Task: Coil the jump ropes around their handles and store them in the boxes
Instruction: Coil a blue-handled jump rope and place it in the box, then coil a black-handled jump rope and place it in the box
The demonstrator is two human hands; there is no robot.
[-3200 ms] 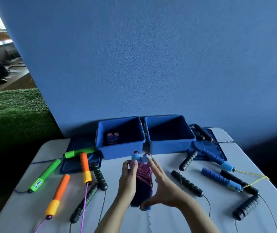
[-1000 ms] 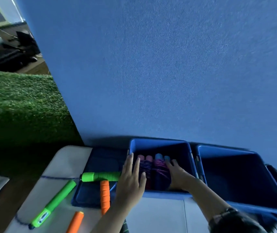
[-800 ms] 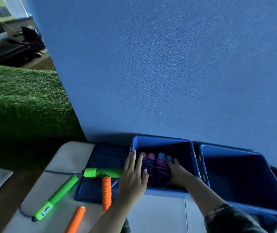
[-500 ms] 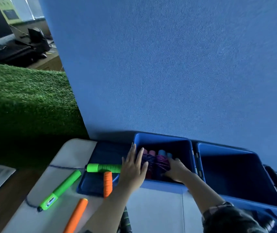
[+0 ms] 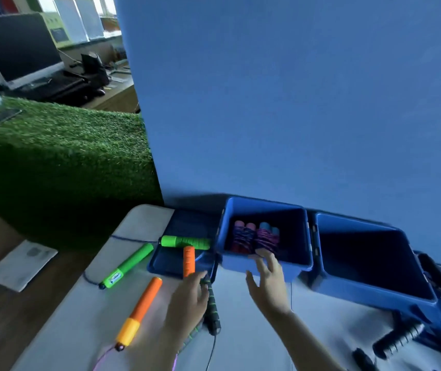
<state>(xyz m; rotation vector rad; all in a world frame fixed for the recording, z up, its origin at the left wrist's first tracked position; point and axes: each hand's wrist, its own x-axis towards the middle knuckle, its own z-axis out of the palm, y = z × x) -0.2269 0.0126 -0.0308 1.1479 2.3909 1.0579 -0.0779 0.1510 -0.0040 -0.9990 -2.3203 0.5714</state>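
We see both hands low in the frame over the white table (image 5: 254,341). Left hand (image 5: 187,303) hovers with fingers loosely spread, fingertips just beside a black handle with green rings (image 5: 212,303); we cannot tell whether they touch it. Right hand (image 5: 267,282) is spread, holding nothing, fingertips at the front rim of the left blue box (image 5: 264,263).

Inside that box, two coiled bundles stand side by side: pink-capped handles (image 5: 243,236) and light blue-capped handles (image 5: 266,236), rope wound around each. The right blue box (image 5: 369,285) sits just beside it, right of centre, interior dark. Both boxes back against the blue wall (image 5: 294,103), so no room behind them.

Left of the boxes, a blue lid (image 5: 171,266) lies flat near the table's far left corner, with a green handle (image 5: 184,241) and an orange handle (image 5: 188,261) lying on it. A second green handle (image 5: 127,265) lies close to the table's left edge; it carries a small label we cannot read. A longer orange handle with yellow end (image 5: 140,310) lies lower left. Open tabletop shows between the hands and below the right box. Black ribbed handles (image 5: 398,340) at lower right are blurred.

Paper sheet (image 5: 21,263) on the floor at left, print unreadable. Artificial turf block (image 5: 61,156) fills mid left.
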